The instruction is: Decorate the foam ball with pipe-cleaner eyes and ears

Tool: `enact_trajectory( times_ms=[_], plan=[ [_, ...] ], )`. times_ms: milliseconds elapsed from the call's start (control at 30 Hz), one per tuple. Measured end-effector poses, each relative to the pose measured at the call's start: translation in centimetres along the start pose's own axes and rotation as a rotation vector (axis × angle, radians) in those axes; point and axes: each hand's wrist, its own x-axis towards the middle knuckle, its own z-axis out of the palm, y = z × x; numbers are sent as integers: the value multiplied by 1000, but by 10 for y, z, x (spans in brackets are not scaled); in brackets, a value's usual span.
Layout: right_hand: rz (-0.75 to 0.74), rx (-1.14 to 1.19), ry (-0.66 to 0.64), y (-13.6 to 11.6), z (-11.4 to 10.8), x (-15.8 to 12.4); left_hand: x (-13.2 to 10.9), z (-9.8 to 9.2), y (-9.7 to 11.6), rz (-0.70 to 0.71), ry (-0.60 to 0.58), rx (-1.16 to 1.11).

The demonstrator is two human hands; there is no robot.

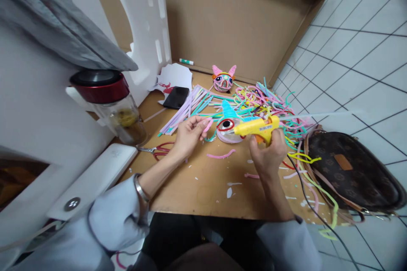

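Both are gluing: right hand (269, 152) clenching hot-glue gun (257, 126) at the eye ornament (226, 126), left hand (187, 135) pinching pink pipe cleaner (208, 125) beside it.

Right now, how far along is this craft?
Done: one pink-eared pipe-cleaner face stands at the back. In hand: the right hand aims a yellow glue gun at a second face with one red-ringed eye; the left hand pinches a pink pipe-cleaner piece. Left: likely much, given the loose pipe-cleaner pile.
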Motion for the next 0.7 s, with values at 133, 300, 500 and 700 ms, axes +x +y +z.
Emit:
enact_trajectory(
  times_ms=[133,300,500,700],
  plan=[
    [197,-114,-152,32,-6,-29,-2,2,1,19,2,-7],
    [395,-146,-294,51,-8,-38,-3,4,-2,34,2,1],
    [424,-165,-411,56,-8,-37,-4,5,1,41,-6,-43],
    [234,-69,-204,35,-23,-41,-9,8,3,35,-51,-89]
  ],
)
